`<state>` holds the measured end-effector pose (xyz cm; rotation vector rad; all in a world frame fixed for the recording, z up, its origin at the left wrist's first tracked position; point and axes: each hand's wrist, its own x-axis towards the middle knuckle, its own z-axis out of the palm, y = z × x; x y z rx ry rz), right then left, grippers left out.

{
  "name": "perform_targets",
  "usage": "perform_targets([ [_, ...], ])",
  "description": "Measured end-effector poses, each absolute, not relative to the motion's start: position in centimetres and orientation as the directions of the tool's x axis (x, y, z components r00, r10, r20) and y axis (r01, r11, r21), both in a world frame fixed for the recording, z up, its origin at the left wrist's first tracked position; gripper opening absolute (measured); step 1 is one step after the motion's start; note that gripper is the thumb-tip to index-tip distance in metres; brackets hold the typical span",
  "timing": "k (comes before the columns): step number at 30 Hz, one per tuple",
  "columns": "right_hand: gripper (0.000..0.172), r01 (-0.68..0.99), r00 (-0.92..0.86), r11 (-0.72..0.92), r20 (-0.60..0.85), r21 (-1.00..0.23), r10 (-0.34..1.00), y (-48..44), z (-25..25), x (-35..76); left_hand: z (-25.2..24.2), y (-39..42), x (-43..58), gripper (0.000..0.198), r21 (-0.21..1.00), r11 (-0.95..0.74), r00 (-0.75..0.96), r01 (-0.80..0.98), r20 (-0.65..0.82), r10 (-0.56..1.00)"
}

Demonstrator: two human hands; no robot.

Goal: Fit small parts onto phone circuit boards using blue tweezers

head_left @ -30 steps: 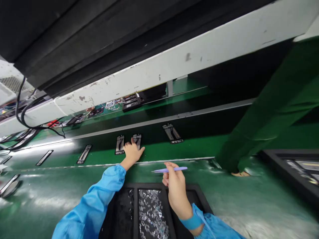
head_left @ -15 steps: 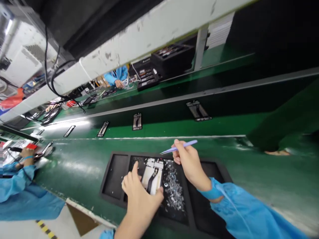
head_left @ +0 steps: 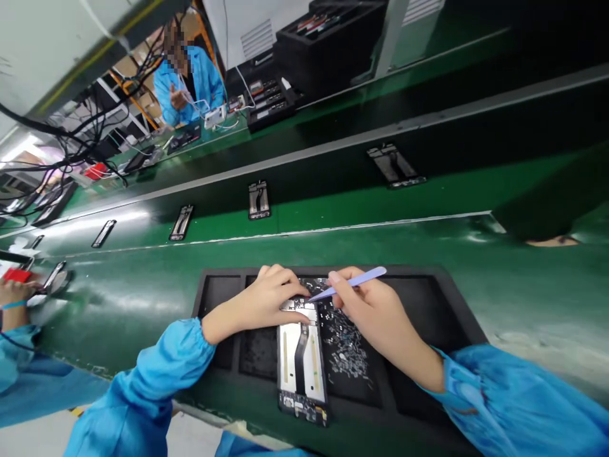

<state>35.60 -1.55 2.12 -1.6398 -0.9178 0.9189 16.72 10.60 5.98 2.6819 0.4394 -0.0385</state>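
Observation:
An opened phone point(head_left: 301, 362) lies lengthwise on the black divided tray point(head_left: 457, 304), its white inner plate and dark ribbon cable showing. My left hand point(head_left: 266, 298) rests over the phone's upper left part, thumb and fingers spread across its top end. In my right hand point(head_left: 366, 301) are purple tweezers point(head_left: 364, 277), held in a pinch, their tips at the phone's top right corner. Beside the phone, in the tray's middle compartment, lie many small shiny pieces point(head_left: 349, 352).
Several opened phones, one of them point(head_left: 259, 200) straight ahead, lie in a row on the green strip beyond the tray. Across the bench sits a person in blue point(head_left: 204, 76) near a black box point(head_left: 328, 57). Another person's hand point(head_left: 13, 293) shows at far left.
My left hand has moved from the phone's lower end to its top. The tweezer tips have come down to the phone's top edge. The view has shifted, showing the whole phone.

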Motion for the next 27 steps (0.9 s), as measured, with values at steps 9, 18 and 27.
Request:
perform_targets([
  [9, 0.043, 0.132, 0.571, -0.234, -0.119, -0.963, 0.812, -1.3, 2.3, 38.6, 3.4, 13.7, 18.4, 0.025, 0.485, -0.874, 0.999, 0.038, -0.011, 0.038],
  [18, 0.034, 0.5, 0.257, -0.118, 0.017, -0.858, 0.966, -1.5, 1.3, 41.1, 2.9, 12.9, 18.7, 0.027, 0.558, -0.82, 0.988, 0.127, 0.0, 0.153],
  [27, 0.042, 0.581, 0.273, -0.188, -0.028, -0.792, 0.962, -1.2, 1.3, 41.1, 2.2, 12.7, 18.7, 0.022, 0.54, -0.837, 0.983, 0.085, 0.094, 0.16],
])
